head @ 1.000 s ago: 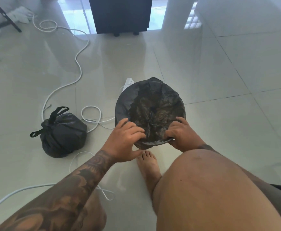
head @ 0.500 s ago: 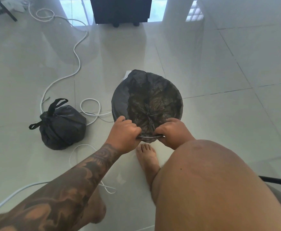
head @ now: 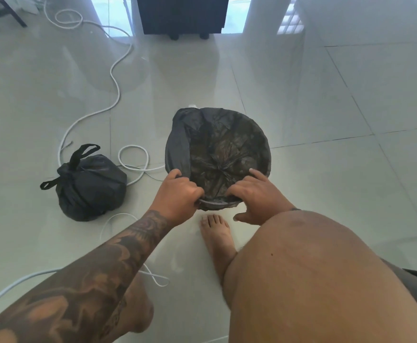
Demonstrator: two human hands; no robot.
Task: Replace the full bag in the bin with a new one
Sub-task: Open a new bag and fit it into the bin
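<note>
Left hand (head: pixel 177 194) clenched on the near rim of the new bag (head: pixel 217 154), which lines the bin (head: pixel 171 149). Right hand (head: pixel 254 196) rests fingers spread (not grasping) on the same rim. Full bag (head: pixel 88 186), tied shut, sits on the floor (head: pixel 326 120) left of the bin, among white cable (head: pixel 113 78).
</note>
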